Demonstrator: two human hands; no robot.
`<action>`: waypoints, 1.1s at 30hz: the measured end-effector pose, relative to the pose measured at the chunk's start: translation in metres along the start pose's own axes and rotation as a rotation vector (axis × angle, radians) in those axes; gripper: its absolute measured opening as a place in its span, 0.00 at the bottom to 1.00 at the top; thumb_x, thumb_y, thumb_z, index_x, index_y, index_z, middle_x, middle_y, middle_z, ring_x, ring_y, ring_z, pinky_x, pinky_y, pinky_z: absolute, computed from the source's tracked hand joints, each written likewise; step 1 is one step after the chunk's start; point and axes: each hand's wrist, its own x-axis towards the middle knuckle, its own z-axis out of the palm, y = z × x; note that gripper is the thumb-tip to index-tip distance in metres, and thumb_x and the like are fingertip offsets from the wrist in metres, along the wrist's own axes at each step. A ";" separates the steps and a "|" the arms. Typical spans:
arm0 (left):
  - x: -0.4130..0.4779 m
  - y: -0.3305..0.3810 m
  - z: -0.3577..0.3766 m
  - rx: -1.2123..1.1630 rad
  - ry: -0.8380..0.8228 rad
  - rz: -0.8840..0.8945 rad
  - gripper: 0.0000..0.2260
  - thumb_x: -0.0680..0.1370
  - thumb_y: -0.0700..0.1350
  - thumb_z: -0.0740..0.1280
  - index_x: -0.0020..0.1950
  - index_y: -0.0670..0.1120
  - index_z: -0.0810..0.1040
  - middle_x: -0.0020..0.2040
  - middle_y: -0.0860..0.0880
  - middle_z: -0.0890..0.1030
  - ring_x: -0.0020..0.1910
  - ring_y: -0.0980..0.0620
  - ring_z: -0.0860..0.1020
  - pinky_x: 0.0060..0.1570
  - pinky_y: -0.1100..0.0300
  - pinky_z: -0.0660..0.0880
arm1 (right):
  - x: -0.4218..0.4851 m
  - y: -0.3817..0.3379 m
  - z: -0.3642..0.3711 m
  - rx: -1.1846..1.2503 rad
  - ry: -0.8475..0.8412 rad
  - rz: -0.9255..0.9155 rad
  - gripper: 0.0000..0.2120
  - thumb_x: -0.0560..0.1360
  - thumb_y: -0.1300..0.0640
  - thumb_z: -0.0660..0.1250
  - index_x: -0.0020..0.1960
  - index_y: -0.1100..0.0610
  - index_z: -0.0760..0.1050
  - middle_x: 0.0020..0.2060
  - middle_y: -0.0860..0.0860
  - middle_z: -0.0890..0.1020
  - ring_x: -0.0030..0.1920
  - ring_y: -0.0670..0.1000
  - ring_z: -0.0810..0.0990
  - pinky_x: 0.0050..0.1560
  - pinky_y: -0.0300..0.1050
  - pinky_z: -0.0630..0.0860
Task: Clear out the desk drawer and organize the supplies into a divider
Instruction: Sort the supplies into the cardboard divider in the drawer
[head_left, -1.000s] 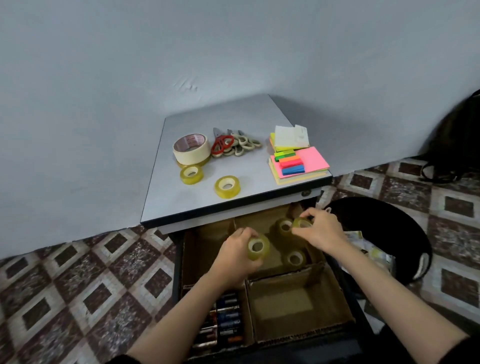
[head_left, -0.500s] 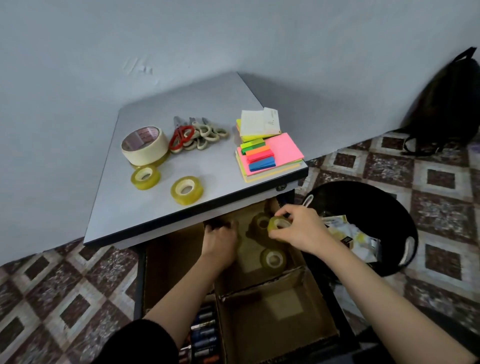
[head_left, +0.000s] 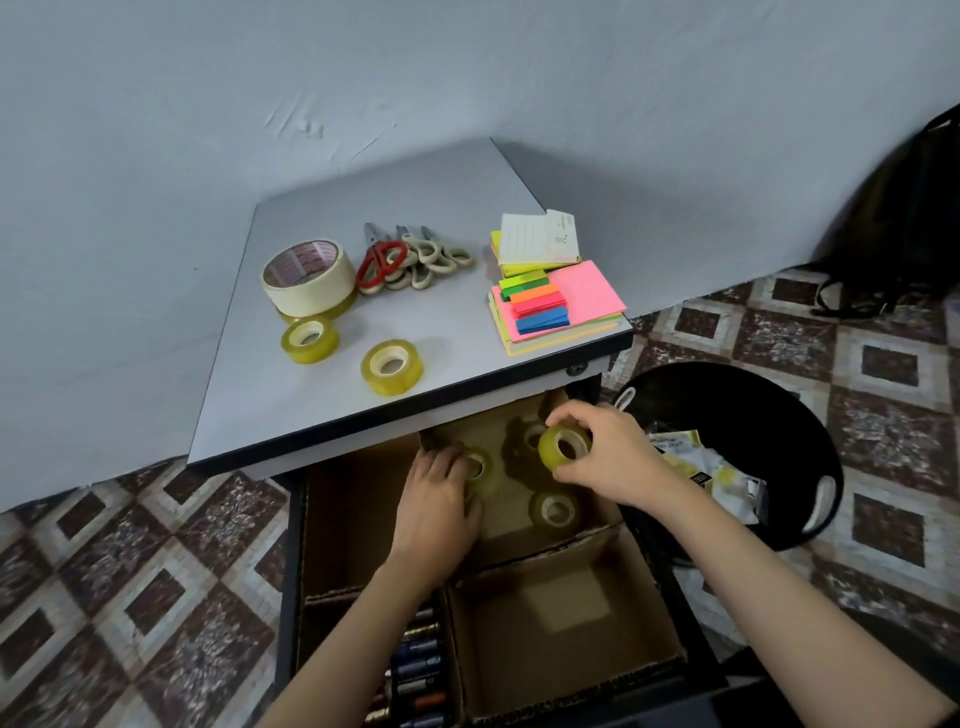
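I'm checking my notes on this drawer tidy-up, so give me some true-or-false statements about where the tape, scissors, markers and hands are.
1. The right hand holds a clear tape roll above the rear compartment of the cardboard divider. True.
2. Three small tape rolls lie on the desk top. False: two small tape rolls lie there, near the masking tape roll.
3. The scissors lie in the drawer. False: they lie on the desk top.
4. Markers lie in the divider's front left compartment. True.
5. Sticky notes sit in the front right compartment. False: they are stacked on the desk top.
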 end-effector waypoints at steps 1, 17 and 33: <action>-0.013 -0.002 0.001 -0.078 0.027 -0.025 0.22 0.80 0.50 0.60 0.73 0.49 0.62 0.74 0.53 0.60 0.75 0.55 0.53 0.72 0.63 0.45 | 0.000 -0.001 0.001 0.012 0.001 -0.025 0.22 0.66 0.57 0.75 0.56 0.46 0.72 0.51 0.52 0.72 0.52 0.53 0.73 0.48 0.42 0.70; -0.040 -0.001 0.005 -0.365 -0.057 -0.232 0.30 0.78 0.55 0.60 0.76 0.55 0.48 0.74 0.62 0.34 0.56 0.56 0.75 0.43 0.67 0.73 | -0.002 -0.007 0.037 -0.615 -0.210 -0.076 0.27 0.71 0.58 0.69 0.69 0.50 0.68 0.67 0.56 0.71 0.64 0.57 0.72 0.62 0.49 0.70; -0.041 0.000 0.006 -0.359 -0.031 -0.211 0.27 0.78 0.53 0.61 0.74 0.55 0.55 0.75 0.60 0.35 0.59 0.56 0.74 0.40 0.70 0.71 | 0.002 -0.007 0.050 -0.687 -0.274 0.004 0.22 0.72 0.67 0.62 0.65 0.58 0.70 0.60 0.57 0.75 0.60 0.59 0.75 0.57 0.51 0.75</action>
